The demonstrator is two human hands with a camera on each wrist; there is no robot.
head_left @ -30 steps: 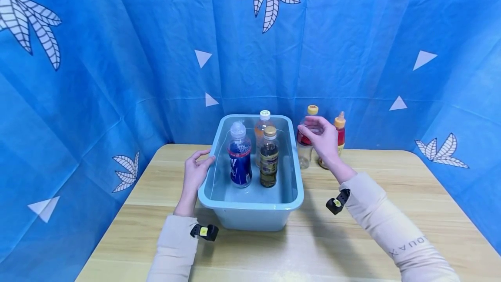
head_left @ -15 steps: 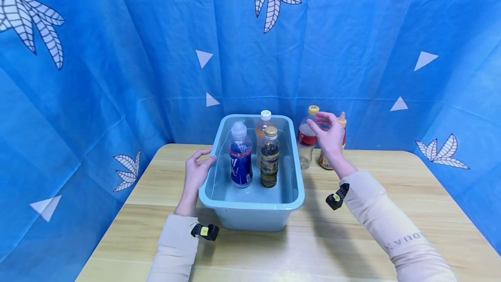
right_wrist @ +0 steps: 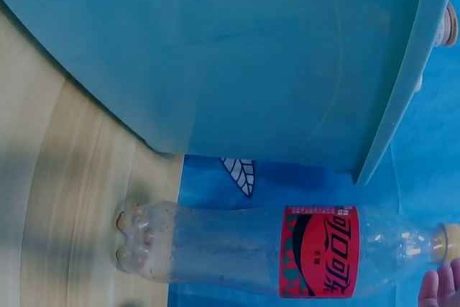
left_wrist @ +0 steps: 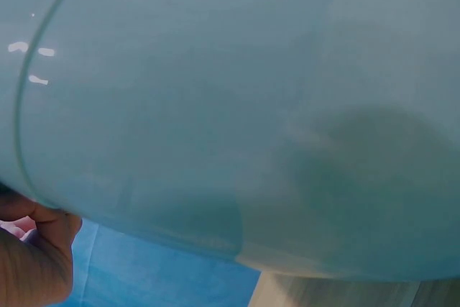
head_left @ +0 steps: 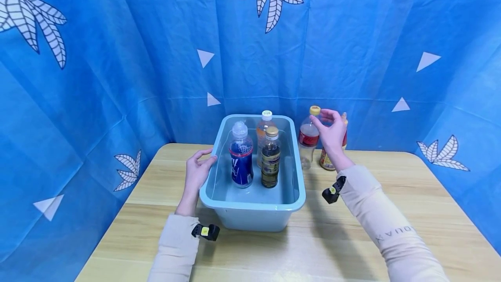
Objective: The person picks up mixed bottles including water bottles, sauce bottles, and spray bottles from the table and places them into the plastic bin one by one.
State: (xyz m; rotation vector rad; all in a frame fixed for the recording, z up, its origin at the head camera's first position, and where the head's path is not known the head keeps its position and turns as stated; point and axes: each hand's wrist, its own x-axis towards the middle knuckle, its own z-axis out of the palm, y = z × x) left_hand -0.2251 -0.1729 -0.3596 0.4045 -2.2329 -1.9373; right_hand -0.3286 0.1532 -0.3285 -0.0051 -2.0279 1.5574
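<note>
My left hand (head_left: 197, 169) holds the left rim of a light blue plastic basin (head_left: 250, 206); in the left wrist view the hand (left_wrist: 39, 253) is partly cut off. My right hand (head_left: 332, 132) is beside the neck of a clear Coca-Cola bottle (head_left: 308, 138) with a red label and yellow cap. In the right wrist view this bottle (right_wrist: 320, 251) stands near the basin wall (right_wrist: 237, 55), with fingertips (right_wrist: 431, 287) by its cap and no finger seen round it. Behind the hand, a sauce bottle (head_left: 327, 160) is partly hidden.
Inside the basin stand a blue-labelled bottle (head_left: 242, 166), a dark-liquid bottle with a gold cap (head_left: 270, 166) and a clear bottle with a white cap (head_left: 266, 123). A wooden table (head_left: 375, 212) supports everything. Blue patterned cloth (head_left: 352, 55) hangs behind and at the sides.
My right hand has drawn slightly right, then come to the Coca-Cola bottle's neck from its right side, uncovering the label. The left hand, basin and bottles look unmoved.
</note>
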